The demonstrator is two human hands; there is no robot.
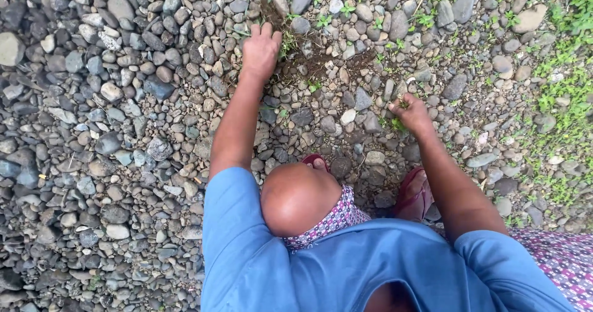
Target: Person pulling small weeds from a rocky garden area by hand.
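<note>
I crouch over ground covered in grey pebbles. My left hand reaches far forward, fingers curled down onto the stones beside a patch of dark bare soil. My right hand is closer in, fingers pinched on a small green weed that grows among the stones. My bent knee and my feet in red sandals show below the hands. I wear a blue shirt and a patterned skirt.
Small green weeds sprout among the stones at the top middle. Denser low grass grows along the right edge. Larger grey rocks lie at the far left.
</note>
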